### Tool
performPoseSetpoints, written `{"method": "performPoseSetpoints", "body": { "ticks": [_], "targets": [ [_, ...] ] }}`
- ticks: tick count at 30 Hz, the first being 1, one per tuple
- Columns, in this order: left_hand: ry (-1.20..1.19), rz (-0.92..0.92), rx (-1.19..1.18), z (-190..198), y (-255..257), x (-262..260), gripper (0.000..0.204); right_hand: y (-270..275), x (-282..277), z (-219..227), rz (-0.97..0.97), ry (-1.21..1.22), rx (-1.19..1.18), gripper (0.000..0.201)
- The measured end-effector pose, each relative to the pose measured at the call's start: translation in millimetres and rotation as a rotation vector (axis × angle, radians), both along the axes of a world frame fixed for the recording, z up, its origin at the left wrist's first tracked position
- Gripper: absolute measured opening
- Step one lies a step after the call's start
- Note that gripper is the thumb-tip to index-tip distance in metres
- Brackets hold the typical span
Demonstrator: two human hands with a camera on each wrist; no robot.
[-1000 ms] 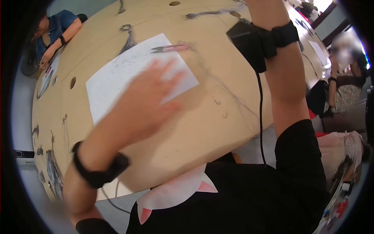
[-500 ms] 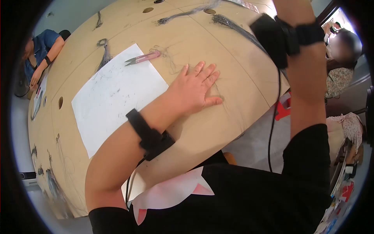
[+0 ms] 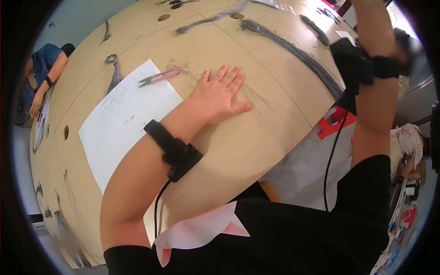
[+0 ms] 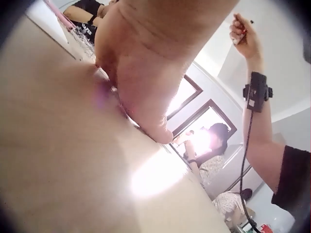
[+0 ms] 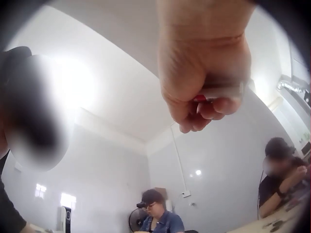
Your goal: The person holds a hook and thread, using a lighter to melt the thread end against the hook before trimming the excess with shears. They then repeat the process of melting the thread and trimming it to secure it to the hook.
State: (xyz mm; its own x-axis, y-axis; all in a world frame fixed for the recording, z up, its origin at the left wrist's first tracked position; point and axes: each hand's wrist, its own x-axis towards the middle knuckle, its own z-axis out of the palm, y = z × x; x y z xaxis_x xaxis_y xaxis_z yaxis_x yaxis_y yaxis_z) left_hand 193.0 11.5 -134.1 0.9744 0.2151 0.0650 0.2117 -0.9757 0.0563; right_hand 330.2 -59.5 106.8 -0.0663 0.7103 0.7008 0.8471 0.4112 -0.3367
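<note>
And here's the left hand [image 3: 217,94], palm down on the table [image 3: 220,156], fingers straight and a little apart, seemingly steadying the fine threads [image 3: 261,103] that show beside it. The sheet [image 3: 123,119] lies next to the forearm, perhaps to catch the dark bits, with the snips [image 3: 159,77] across its far edge, within easy reach. Farther off, a grey bundle [image 3: 298,52]. And the right hand [image 5: 204,87]? Up high, arm raised, fingers curled round a small item [image 5: 221,92], too hidden to name.
</note>
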Motion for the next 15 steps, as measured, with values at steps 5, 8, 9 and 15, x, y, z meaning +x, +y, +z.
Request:
{"method": "performPoseSetpoints", "body": {
  "ticks": [5,8,9,15],
  "targets": [
    [0.017,0.023,-0.006,1,9,4,0.08,-29,14,14,-0.364,-0.092,0.171,0.015],
    [0.032,0.024,0.017,2,7,5,0.08,-42,17,14,-0.558,-0.271,0.067,0.018],
    [-0.026,0.01,0.039,4,5,4,0.077,-35,21,5,-0.554,-0.227,-0.18,0.018],
    [-0.194,-0.157,0.123,29,-16,-24,0.053,40,13,-153,0.117,-0.424,-0.446,0.019]
  ]
}}
